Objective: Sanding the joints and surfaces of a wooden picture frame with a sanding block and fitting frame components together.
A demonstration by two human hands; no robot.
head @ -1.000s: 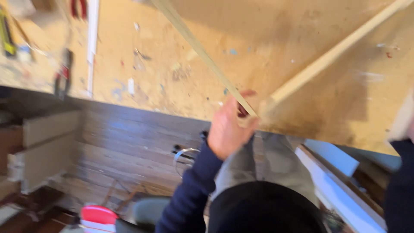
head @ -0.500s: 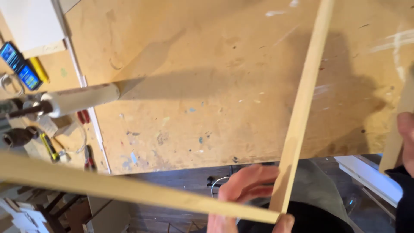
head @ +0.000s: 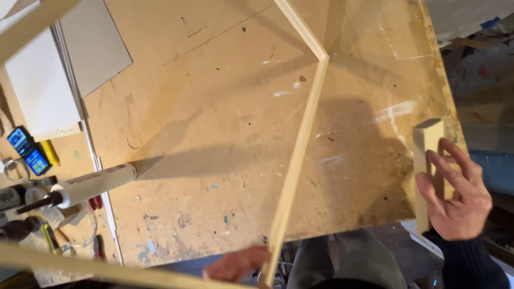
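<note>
We note the right hand (head: 456,199) at four o'clock, fingers loosely wrapped round a short wood block (head: 425,160) at the worktable (head: 214,107) edge. The left hand (head: 235,265), at six o'clock, grips the thin wooden frame (head: 300,144), whose corner stands toward twelve. A caulk tube (head: 91,184) lies at nine.

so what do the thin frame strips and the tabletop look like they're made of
The frame strips look like pale, unfinished softwood: light, matte, with square edges, meeting at a mitred corner. The left hand grips them at the near corner. The tabletop seems to be bare fibreboard or similar sheet: flat tan, no grain, stained with paint flecks. The block in the right hand looks like the same pale wood.
</note>
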